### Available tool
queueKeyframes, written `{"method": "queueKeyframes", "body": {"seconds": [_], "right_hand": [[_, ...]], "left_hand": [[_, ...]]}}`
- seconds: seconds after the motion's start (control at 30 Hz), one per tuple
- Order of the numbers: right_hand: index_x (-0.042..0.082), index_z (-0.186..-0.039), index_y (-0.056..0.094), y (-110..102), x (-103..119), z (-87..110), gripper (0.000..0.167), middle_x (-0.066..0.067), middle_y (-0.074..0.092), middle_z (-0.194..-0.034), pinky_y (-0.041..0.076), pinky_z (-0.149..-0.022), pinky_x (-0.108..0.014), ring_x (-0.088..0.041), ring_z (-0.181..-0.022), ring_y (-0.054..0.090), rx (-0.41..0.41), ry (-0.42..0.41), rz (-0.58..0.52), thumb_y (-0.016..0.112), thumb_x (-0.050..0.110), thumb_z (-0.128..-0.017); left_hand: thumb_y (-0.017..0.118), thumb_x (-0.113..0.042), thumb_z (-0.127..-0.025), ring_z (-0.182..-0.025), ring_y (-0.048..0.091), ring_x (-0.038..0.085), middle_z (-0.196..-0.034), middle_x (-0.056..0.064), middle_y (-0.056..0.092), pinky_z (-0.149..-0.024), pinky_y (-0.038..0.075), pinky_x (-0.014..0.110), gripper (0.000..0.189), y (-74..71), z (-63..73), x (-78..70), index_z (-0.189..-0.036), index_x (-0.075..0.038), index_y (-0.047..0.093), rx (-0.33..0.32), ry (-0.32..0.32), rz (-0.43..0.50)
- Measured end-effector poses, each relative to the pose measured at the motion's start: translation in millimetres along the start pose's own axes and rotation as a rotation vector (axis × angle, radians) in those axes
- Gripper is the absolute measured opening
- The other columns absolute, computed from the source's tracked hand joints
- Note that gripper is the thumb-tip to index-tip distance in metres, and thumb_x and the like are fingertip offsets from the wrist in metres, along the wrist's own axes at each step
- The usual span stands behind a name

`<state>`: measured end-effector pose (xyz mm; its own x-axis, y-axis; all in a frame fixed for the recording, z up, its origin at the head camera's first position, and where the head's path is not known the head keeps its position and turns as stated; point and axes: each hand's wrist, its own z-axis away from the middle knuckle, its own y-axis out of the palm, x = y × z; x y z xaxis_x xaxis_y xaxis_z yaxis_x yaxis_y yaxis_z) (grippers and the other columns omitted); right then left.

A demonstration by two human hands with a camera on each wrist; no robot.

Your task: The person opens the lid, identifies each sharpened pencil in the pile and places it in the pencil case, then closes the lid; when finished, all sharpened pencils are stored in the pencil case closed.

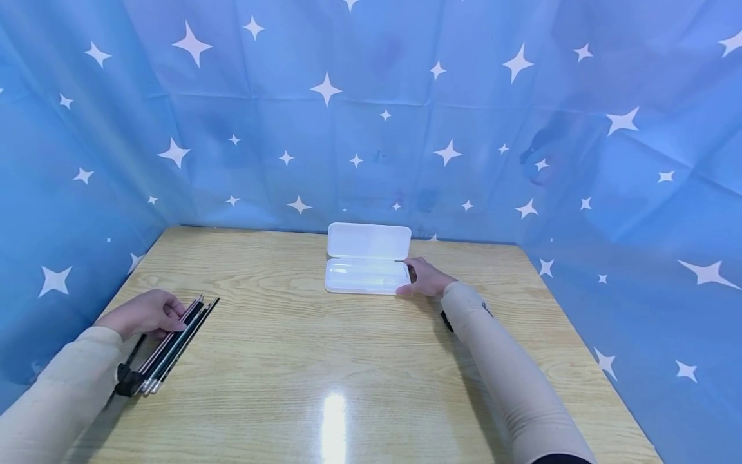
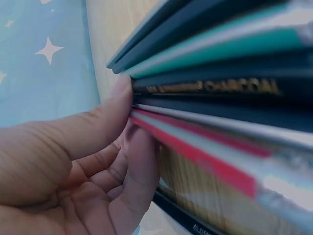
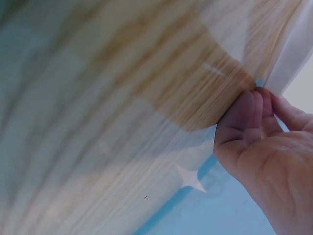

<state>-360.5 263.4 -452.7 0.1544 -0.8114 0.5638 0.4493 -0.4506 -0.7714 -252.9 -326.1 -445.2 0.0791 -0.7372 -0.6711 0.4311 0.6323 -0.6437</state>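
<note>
At the left of the table, my left hand (image 1: 149, 312) pinches a bundle of pencils (image 1: 174, 351) between thumb and fingers. Close up in the left wrist view, the bundle holds black, green and red-and-silver pencils; one black charcoal pencil (image 2: 210, 88) carries gold lettering. Another black pencil (image 2: 178, 214) lies apart, under the fingers. Near the back middle stands a white pencil case (image 1: 368, 277), its lid (image 1: 369, 241) raised and nothing visible inside. My right hand (image 1: 428, 278) grips the case's right end, thumb at the front; the wrist view shows its fingers curled at the white edge.
A wood-grain table (image 1: 272, 361) carries everything. Blue cloth with white stars (image 1: 284, 129) hangs behind it and on both sides. Light glares off the table near the front middle. Dark straps circle both wrists.
</note>
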Motion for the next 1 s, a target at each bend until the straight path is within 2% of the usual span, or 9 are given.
{"method": "queueKeyframes", "body": {"seconds": [0.17, 0.33, 0.43, 0.63, 1.0], "right_hand": [[0.004, -0.159, 0.026, 0, 1, 1.1, 0.094, -0.022, 0.029, -0.155, 0.03, -0.114, -0.055, -0.038, -0.142, 0.031, -0.005, -0.002, 0.004, 0.077, 0.042, -0.09], [0.005, -0.159, 0.026, -1, 2, 2.8, 0.092, -0.022, 0.028, -0.156, 0.03, -0.114, -0.055, -0.038, -0.143, 0.03, -0.004, -0.008, 0.003, 0.077, 0.041, -0.091], [0.005, -0.159, 0.026, -1, 2, 2.5, 0.092, -0.023, 0.027, -0.156, 0.03, -0.114, -0.055, -0.038, -0.143, 0.03, -0.004, -0.006, 0.01, 0.077, 0.041, -0.091], [0.004, -0.159, 0.025, 1, 2, 2.1, 0.093, -0.023, 0.026, -0.157, 0.028, -0.116, -0.055, -0.039, -0.144, 0.028, 0.007, -0.003, 0.019, 0.077, 0.041, -0.091], [0.005, -0.158, 0.029, 1, 2, 1.2, 0.089, -0.021, 0.029, -0.155, 0.031, -0.114, -0.054, -0.037, -0.141, 0.032, -0.011, 0.002, -0.024, 0.078, 0.037, -0.091]], "left_hand": [[0.072, 0.0, -0.091, -0.077, 0.058, 0.018, -0.088, 0.009, 0.06, -0.065, 0.055, 0.033, 0.026, -3.4, 1.6, 1.8, -0.105, 0.014, 0.056, 0.03, 0.024, 0.048], [0.069, 0.0, -0.093, -0.076, 0.056, 0.018, -0.089, 0.008, 0.055, -0.065, 0.055, 0.031, 0.026, -5.1, 4.1, 0.3, -0.108, 0.013, 0.054, 0.066, -0.006, 0.137], [0.069, 0.001, -0.092, -0.073, 0.057, 0.017, -0.088, 0.008, 0.054, -0.064, 0.055, 0.03, 0.024, -4.5, 5.0, 0.8, -0.107, 0.011, 0.054, 0.07, -0.002, 0.172], [0.069, 0.0, -0.092, -0.074, 0.059, 0.017, -0.088, 0.007, 0.055, -0.065, 0.056, 0.031, 0.025, -7.0, 6.6, 1.8, -0.108, 0.01, 0.052, 0.069, 0.006, 0.193], [0.068, -0.003, -0.094, -0.079, 0.061, 0.018, -0.093, 0.009, 0.056, -0.069, 0.057, 0.035, 0.033, -17.2, 11.1, -6.1, -0.116, 0.013, 0.049, 0.054, 0.004, 0.17]]}}
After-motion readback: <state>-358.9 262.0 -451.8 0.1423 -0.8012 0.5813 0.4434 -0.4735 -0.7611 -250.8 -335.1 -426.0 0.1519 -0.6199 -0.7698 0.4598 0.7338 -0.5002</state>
